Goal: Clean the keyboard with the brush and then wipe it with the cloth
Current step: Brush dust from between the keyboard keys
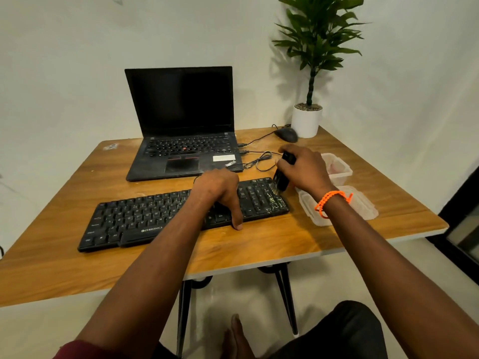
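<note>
Brushing step in hand. The right hand grips a black handled brush, fingers curled round the handle, bristles down on the numeric-pad end of the black full-size Zebronics keyboard. That end shows pale-green flecks — debris, by the look of it.

The left hand rests on the keyboard just left of the pad, steadying it. Its thumb lies extended over the near edge onto the wooden table; the other fingers reach over the far side and cannot be told.

The keyboard lies across the middle of the table, in front of the open black laptop.

Judgement: early to midway. Only the right end is being worked; the main key block looks untouched, and the wipe is not yet begun. Next move calls for short strokes along the key rows, working leftward, the left hand shifting clear as the brush comes. No cloth is plainly visible — possibly the pinkish mass in the far container, uncertain.

Count:
- one keyboard, one brush, one laptop
- one dark wired mouse
- two clear plastic containers, right of the keyboard
- one potted green plant in a white pot
- one orange braided wristband, on the right wrist
</note>
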